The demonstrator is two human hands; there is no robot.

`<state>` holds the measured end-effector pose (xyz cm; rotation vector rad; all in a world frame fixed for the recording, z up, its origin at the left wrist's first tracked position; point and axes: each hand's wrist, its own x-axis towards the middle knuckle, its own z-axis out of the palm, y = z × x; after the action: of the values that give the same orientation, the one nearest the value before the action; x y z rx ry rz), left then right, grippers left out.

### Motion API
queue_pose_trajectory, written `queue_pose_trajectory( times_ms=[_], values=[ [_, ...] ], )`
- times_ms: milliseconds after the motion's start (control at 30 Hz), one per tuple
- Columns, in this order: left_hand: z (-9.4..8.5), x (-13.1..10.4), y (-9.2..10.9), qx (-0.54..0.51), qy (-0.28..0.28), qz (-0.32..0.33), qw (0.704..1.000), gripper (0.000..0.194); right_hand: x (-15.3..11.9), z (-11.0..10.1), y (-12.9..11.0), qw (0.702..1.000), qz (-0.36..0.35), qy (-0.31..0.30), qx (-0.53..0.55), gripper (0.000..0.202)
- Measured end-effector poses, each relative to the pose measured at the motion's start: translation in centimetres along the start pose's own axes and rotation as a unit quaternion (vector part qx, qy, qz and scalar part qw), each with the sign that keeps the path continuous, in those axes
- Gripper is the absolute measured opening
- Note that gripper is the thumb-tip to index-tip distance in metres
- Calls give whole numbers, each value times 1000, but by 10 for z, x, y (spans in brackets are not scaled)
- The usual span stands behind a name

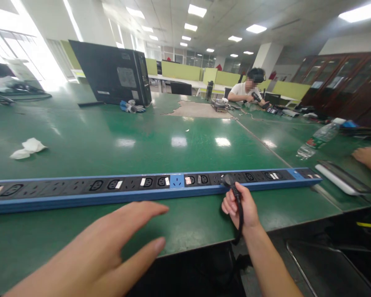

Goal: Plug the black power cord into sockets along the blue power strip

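Note:
A long blue power strip (160, 192) with black sockets lies across the green table near its front edge. My right hand (243, 206) is closed round a black plug (229, 180) and the top of its cable, with the plug over the strip's sockets right of the blue middle section. Whether its pins are inserted is hidden. The black cable (240, 220) hangs down past the table edge. In front of the strip, at the lower left, my left hand (123, 243) is held with thumb and fingers apart and nothing between them.
A black computer case (111, 74) stands at the back left, gloves (132, 107) beside it. Crumpled tissue (29, 147) lies left. A bottle (320, 139), a white-edged device (340, 179) and another person's hand (369, 159) are right. A person (245, 91) sits across the table (142, 144).

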<state>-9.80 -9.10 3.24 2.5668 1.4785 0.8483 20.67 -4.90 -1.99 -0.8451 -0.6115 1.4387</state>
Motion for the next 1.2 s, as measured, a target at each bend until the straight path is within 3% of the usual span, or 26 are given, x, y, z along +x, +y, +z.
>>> queue_pose_trajectory(
  times_ms=[100,200,300,467,600,733,1000,1200],
  values=[
    [29,32,-2,45,-6,42,998,50,1,-3,-5,1000,1,-2,-2,45],
    [65,47,-4,105,28,-25,994,56,3,-4,-10,999,19,13,-32,44],
    [83,46,-5,135,18,-43,990,62,5,0,-15,997,48,39,-49,44],
    [80,43,-6,152,-5,-37,988,66,14,13,-21,987,99,67,-109,45],
    [79,44,-4,164,-8,-41,985,68,23,18,-27,975,93,100,-178,45],
    [78,47,-3,166,-7,-37,985,68,26,21,-33,968,93,80,-220,47],
    [77,71,-4,174,28,-58,983,59,28,22,-34,963,99,74,-239,47],
    [78,72,-5,174,27,-42,983,59,28,19,-35,966,99,101,-218,49]
  ],
)
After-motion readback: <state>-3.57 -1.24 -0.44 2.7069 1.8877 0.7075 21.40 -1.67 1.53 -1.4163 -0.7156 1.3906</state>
